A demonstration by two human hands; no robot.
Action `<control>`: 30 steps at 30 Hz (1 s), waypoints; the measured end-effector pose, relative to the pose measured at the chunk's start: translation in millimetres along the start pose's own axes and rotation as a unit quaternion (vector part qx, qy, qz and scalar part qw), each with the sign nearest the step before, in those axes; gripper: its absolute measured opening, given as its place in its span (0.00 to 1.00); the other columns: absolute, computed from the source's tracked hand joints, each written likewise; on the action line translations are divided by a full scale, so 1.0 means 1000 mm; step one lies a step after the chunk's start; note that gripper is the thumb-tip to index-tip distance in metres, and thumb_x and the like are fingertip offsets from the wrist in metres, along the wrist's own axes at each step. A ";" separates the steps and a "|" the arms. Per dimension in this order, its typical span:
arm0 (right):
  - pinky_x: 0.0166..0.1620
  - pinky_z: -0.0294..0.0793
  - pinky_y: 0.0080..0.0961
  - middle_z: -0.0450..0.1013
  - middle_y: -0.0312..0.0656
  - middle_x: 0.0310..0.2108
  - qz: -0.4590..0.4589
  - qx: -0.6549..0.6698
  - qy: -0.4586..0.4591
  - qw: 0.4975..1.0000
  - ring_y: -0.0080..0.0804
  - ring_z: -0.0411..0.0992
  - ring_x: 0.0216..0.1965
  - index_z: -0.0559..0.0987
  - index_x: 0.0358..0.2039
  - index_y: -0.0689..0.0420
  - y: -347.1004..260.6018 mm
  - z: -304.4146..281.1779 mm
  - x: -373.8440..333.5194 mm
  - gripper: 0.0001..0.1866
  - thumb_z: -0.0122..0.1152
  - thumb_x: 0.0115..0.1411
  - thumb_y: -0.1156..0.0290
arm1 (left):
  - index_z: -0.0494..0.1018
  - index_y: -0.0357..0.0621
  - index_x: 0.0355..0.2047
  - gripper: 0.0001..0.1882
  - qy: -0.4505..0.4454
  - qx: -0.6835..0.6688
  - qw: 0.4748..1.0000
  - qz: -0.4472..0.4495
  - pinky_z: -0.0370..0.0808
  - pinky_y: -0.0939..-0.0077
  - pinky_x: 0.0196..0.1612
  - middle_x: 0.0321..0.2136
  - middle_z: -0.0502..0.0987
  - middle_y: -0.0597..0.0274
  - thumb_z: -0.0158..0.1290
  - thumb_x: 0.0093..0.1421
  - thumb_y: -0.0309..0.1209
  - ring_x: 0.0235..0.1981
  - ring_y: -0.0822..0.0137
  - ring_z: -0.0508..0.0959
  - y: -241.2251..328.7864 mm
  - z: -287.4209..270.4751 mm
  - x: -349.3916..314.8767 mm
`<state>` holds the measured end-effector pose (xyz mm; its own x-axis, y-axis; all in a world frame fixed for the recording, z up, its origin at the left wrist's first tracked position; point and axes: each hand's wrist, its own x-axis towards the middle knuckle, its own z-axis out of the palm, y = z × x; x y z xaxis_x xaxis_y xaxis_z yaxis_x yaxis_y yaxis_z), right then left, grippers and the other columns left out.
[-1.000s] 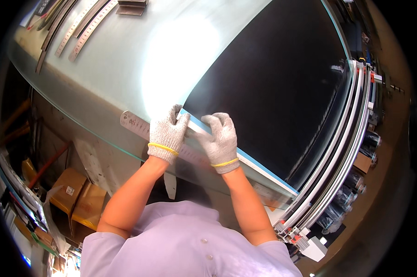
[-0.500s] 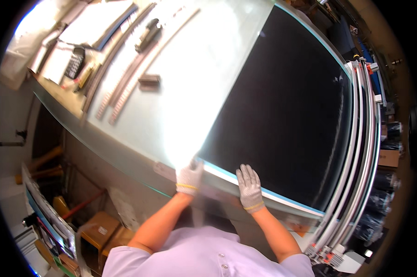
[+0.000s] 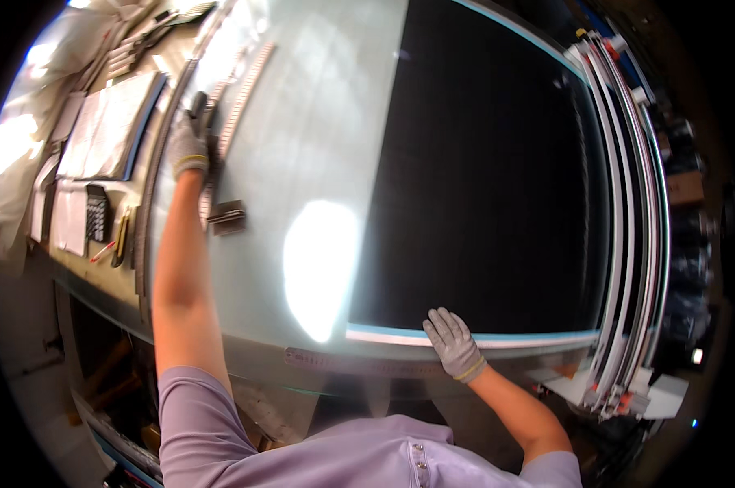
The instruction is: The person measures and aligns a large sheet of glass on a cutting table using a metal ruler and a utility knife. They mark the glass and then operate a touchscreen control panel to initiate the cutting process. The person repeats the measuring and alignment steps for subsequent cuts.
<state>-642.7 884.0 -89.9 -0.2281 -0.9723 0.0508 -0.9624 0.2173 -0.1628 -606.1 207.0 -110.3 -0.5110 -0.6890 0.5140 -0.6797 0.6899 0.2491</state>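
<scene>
My left hand (image 3: 187,146), in a grey glove with a yellow cuff band, is stretched far out to the left. It touches or lies right beside a dark, long tool (image 3: 199,104) among the rulers; blur and overlap hide whether its fingers close on it. My right hand (image 3: 453,343), gloved too, rests with straight fingers on the near edge of a large black sheet (image 3: 489,179). A white and light blue strip (image 3: 392,335) runs along that edge, under or beside the fingers. A small dark metal block (image 3: 227,217) sits on the pale tabletop, right of my left forearm.
A marked ruler (image 3: 245,102) lies beyond the block. Farther left are an open book of papers (image 3: 107,126), a black calculator (image 3: 97,213) and a yellow cutter knife (image 3: 122,236). Long metal rails (image 3: 628,203) border the sheet's right side. A slotted plate (image 3: 302,356) shows at the near edge.
My left hand has left the sheet's near left corner and reached far out to the dark tool. My right hand stays at the sheet's edge. The whole view has turned and shifted.
</scene>
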 end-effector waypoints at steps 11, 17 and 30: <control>0.67 0.64 0.43 0.66 0.53 0.63 0.039 0.041 0.028 0.998 0.51 0.64 0.65 0.74 0.60 0.55 0.000 0.019 -0.013 0.26 0.52 0.59 0.75 | 0.73 0.43 0.52 0.20 -0.068 -0.124 0.985 0.097 0.79 0.62 0.38 0.37 0.80 0.53 0.61 0.59 0.27 0.36 0.53 0.82 0.110 -0.158 -0.216; 0.67 0.64 0.44 0.64 0.52 0.64 0.006 0.018 0.040 0.999 0.52 0.63 0.65 0.72 0.64 0.36 0.000 0.008 -0.008 0.30 0.51 0.61 0.73 | 0.75 0.48 0.56 0.31 -0.339 -0.206 0.905 0.155 0.78 0.60 0.35 0.33 0.78 0.59 0.63 0.48 0.25 0.31 0.55 0.80 0.218 -0.252 -0.414; 0.71 0.52 0.48 0.55 0.45 0.72 0.008 -0.001 -0.017 1.000 0.51 0.55 0.71 0.62 0.71 0.32 0.000 0.025 -0.015 0.29 0.45 0.69 0.63 | 0.62 0.45 0.65 0.41 -0.315 0.027 0.918 0.240 0.60 0.47 0.66 0.63 0.64 0.44 0.64 0.51 0.36 0.63 0.43 0.65 0.333 -0.205 -0.374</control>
<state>-635.8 896.1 -115.2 -0.2377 -0.9712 0.0141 -0.9590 0.2324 -0.1619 -533.5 740.2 -51.4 -0.9496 -0.3122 -0.0268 -0.3133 0.9471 0.0692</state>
